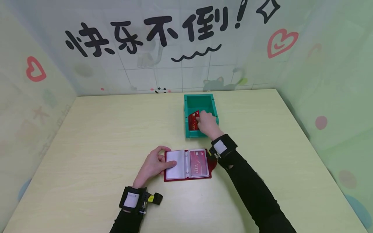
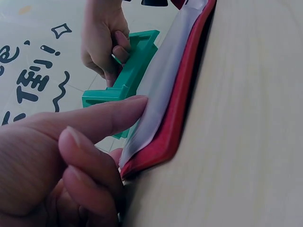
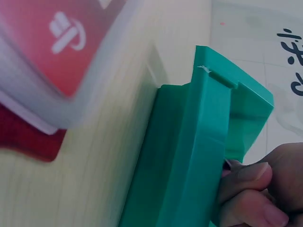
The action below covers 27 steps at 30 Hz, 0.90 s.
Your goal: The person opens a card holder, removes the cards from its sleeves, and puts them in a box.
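Observation:
A red card holder (image 1: 199,178) lies spread on the table, its clear sleeves held by a ring spine. A red VIP card (image 1: 198,163) sits in the right-hand sleeve. My left hand (image 1: 154,165) holds the holder's left side, thumb (image 2: 123,116) on the blank sleeve and the other fingers at the cover's edge. Beyond the holder, my right hand (image 1: 208,124) reaches into a green bin (image 1: 187,110) and pinches the edge of a red card (image 1: 193,122) lettered VIP. The bin wall partly hides these fingertips in the right wrist view.
The bin stands near the back of the pale wooden table (image 1: 96,149). A printed backdrop (image 1: 140,71) with large black characters rises behind the table, with side panels left and right. The holder's rounded red flap (image 1: 213,163) extends under my right wrist.

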Each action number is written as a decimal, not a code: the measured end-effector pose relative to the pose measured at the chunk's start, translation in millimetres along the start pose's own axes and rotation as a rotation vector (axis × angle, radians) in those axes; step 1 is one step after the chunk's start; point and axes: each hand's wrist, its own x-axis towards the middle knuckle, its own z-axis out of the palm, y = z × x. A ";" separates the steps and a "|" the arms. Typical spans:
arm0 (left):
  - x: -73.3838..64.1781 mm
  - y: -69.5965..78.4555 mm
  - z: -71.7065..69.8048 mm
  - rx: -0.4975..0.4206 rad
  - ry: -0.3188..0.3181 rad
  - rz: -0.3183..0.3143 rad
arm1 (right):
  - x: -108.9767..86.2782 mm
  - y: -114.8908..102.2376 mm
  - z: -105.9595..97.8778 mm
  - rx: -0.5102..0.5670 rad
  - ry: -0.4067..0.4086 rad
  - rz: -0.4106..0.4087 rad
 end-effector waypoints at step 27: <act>-1.8 -0.3 -1.4 -0.005 0.000 -0.004 | 20.5 -26.9 28.8 -0.487 -0.021 -0.039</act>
